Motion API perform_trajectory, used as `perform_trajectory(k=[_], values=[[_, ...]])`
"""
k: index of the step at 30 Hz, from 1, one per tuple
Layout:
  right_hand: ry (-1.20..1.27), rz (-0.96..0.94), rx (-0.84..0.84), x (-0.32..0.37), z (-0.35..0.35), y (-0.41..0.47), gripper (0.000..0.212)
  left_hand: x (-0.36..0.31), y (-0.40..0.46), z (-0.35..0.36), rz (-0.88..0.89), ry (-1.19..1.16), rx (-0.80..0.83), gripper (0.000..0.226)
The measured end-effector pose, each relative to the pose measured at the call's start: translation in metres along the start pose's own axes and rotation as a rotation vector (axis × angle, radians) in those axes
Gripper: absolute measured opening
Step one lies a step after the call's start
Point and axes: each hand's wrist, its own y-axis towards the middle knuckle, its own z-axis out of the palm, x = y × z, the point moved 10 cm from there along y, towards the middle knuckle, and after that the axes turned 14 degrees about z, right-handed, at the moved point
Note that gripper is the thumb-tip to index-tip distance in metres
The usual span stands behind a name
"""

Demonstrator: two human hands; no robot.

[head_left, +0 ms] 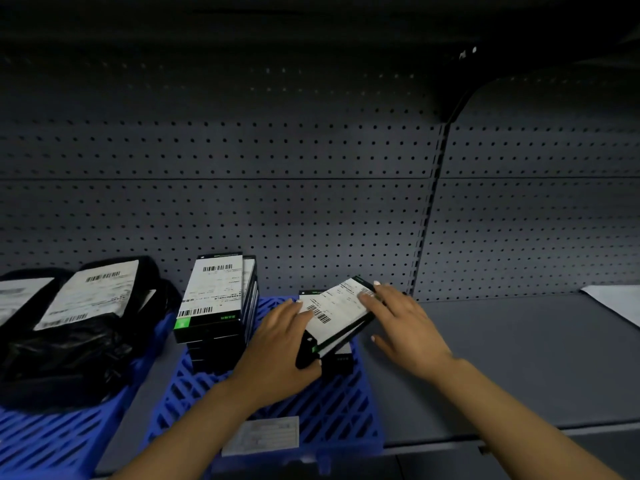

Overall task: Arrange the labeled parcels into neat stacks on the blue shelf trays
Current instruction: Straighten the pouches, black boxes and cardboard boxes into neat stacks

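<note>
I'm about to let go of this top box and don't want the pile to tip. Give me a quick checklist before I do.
1. Top box squared with the short stack under it: not ok, it lies skewed and tilted.
2. Left hand grip on its near corner: ok.
3. Right hand steadying its far end, fingers flat on the label: ok.
4. Short stack fully on the blue tray: ok.
5. Gap to the tall stack on the left: ok, they stand apart.
6. Boxes below aligned with each other: cannot tell, hidden by the top box.
</note>
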Motion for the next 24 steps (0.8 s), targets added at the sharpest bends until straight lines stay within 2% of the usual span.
perform_trajectory(k=[2,5,10,13,17,21,24], values=[[-0.027,0.02,0.011,-0.005,0.003,0.007,0.08,0.009,-0.002,0.001,0.006,0.002,0.002,0.079],[-0.066,0.017,-0.016,-0.005,0.003,0.014,0.084,0.02,-0.003,-0.002,0.0,0.036,-0.063,0.064],[-0.121,-0.084,-0.111,0.005,0.004,0.019,0.072,0.023,0.005,-0.004,0.034,0.179,-0.161,0.085],[-0.08,-0.074,-0.122,0.001,0.006,0.015,0.072,0.026,0.009,-0.006,0.024,0.261,-0.185,0.085],[0.114,0.039,-0.002,-0.012,0.01,0.013,0.074,0.024,0.018,-0.006,-0.006,0.326,-0.136,0.083],[0.337,0.201,0.257,-0.031,0.024,0.028,0.098,0.037,0.037,-0.003,-0.074,0.366,-0.022,0.085],[0.42,0.266,0.363,-0.038,0.032,0.038,0.107,0.04,0.047,0.0,-0.132,0.325,0.088,0.074]])
